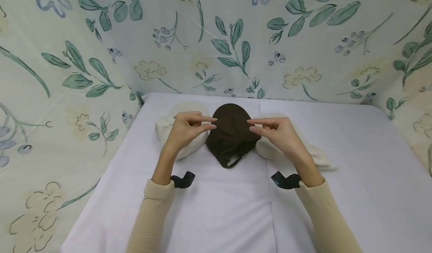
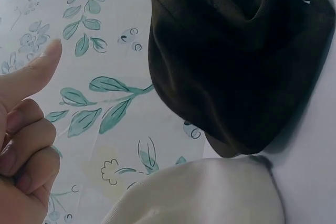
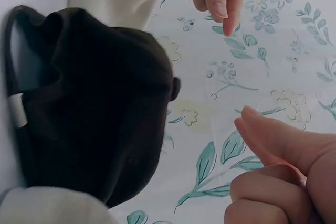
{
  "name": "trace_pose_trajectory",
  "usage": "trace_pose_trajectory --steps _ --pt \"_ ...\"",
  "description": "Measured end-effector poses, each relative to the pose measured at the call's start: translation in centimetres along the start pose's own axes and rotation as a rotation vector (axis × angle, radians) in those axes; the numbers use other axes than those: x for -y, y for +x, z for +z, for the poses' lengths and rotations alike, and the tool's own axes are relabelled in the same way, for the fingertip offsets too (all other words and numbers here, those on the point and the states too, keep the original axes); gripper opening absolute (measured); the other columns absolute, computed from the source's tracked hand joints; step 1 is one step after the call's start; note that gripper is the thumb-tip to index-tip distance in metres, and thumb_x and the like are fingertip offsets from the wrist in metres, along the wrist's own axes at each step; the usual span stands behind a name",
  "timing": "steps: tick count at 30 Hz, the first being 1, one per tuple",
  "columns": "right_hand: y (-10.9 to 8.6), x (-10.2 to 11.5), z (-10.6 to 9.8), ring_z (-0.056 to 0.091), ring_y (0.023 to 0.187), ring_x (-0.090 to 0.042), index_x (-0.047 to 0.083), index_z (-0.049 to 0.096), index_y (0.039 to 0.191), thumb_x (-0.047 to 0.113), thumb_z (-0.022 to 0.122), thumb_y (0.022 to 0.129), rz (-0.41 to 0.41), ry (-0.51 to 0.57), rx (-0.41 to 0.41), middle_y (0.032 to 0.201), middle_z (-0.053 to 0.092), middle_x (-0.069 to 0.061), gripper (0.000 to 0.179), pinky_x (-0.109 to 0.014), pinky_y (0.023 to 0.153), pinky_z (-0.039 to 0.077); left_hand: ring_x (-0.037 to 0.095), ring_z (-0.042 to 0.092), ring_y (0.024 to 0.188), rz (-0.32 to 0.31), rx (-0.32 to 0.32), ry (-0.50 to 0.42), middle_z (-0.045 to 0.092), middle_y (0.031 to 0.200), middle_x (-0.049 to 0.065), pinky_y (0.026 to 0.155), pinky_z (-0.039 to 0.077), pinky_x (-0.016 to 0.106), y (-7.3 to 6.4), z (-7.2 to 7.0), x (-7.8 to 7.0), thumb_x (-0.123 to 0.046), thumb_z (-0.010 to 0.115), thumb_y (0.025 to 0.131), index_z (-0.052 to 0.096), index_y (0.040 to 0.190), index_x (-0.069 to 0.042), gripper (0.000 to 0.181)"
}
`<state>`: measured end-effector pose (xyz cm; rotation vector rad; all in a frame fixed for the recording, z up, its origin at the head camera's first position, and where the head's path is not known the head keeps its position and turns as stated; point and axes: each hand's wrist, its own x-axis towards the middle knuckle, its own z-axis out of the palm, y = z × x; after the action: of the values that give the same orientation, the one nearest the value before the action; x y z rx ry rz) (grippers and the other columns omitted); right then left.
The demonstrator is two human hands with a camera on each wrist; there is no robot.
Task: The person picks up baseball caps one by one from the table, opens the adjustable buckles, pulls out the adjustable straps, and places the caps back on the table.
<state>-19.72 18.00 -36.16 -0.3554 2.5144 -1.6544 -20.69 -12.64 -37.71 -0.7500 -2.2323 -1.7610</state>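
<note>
A dark brown cap lies on the white cloth, its rounded brim at the back and its strap opening at the front. My left hand is raised over its left side, thumb and index finger extended with a gap between them. On the other side, my right hand mirrors that pose, fingertips pointing inward. Both wrist views show the remaining fingers folded in and nothing held. Behind the left hand is a cream cap; another cream hat, partly hidden, lies under the right hand.
A white cloth covers the table. Floral fabric hangs behind it and along both sides. Black curved pieces stick out inward from each wrist at the cuffs.
</note>
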Motion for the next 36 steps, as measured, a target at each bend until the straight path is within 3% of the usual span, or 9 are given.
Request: trace_pose_trajectory --steps 7,10,14,19,30,33,36 --pt "-0.2 -2.0 -0.5 0.023 0.056 -0.008 0.013 0.077 0.124 0.023 0.084 0.089 0.012 0.004 0.053 0.06 0.024 0.009 0.037 -0.027 0.05 0.022 0.012 0.031 0.059 -0.049 0.063 0.027 0.033 0.061 0.0 0.058 0.029 0.022 0.3 2.7 0.4 -0.004 0.087 0.081 0.082 0.105 0.0 0.024" --pt "0.1 -2.6 -0.3 0.024 0.055 -0.008 0.013 0.078 0.123 0.022 0.085 0.087 0.027 -0.014 0.076 0.06 0.024 0.008 0.037 -0.024 0.05 0.022 0.013 0.032 0.06 -0.077 0.109 0.068 0.033 0.06 -0.001 0.066 0.035 0.021 0.2 3.6 0.7 -0.008 0.088 0.081 0.083 0.105 -0.004 0.025" --pt "0.5 -3.0 0.1 0.026 0.054 -0.007 0.014 0.079 0.121 0.021 0.085 0.087 0.048 -0.049 0.092 0.059 0.026 0.009 0.036 -0.022 0.051 0.024 0.012 0.032 0.058 -0.088 0.162 0.157 0.031 0.058 -0.003 0.064 0.035 0.022 0.2 4.5 1.4 -0.011 0.089 0.08 0.084 0.104 -0.008 0.024" --pt "0.6 -3.4 0.7 0.027 0.051 -0.007 0.012 0.079 0.12 0.018 0.084 0.087 0.053 -0.046 0.097 0.057 0.028 0.009 0.033 -0.022 0.051 0.025 0.009 0.033 0.057 -0.081 0.198 0.275 0.034 0.058 -0.005 0.054 0.028 0.021 0.1 5.0 1.8 -0.015 0.09 0.08 0.085 0.102 -0.011 0.023" --pt "0.9 -3.7 1.9 0.029 0.049 -0.007 0.013 0.082 0.114 0.022 0.084 0.088 0.005 -0.086 0.083 0.054 0.035 0.009 0.028 -0.022 0.05 0.027 0.007 0.036 0.055 -0.052 0.192 0.293 0.041 0.058 -0.004 0.053 0.03 0.019 0.2 5.0 2.0 -0.011 0.086 0.084 0.086 0.095 -0.01 0.011" --pt "0.9 -3.7 1.9 0.034 0.052 -0.007 0.013 0.082 0.112 0.021 0.083 0.089 -0.009 -0.069 0.077 0.058 0.055 0.006 0.024 -0.022 0.052 0.031 0.006 0.037 0.055 -0.037 0.179 0.26 0.046 0.058 -0.003 0.053 0.031 0.019 0.3 5.0 2.1 -0.008 0.086 0.084 0.085 0.094 -0.009 0.011" --pt "0.9 -3.7 1.9 0.053 0.062 -0.005 0.013 0.083 0.11 0.02 0.081 0.091 -0.024 -0.04 0.082 0.082 0.078 -0.001 0.02 -0.018 0.059 0.04 0.007 0.038 0.056 -0.024 0.162 0.225 0.049 0.059 0.001 0.053 0.032 0.019 0.3 5.0 2.1 -0.005 0.085 0.083 0.085 0.093 -0.008 0.01"
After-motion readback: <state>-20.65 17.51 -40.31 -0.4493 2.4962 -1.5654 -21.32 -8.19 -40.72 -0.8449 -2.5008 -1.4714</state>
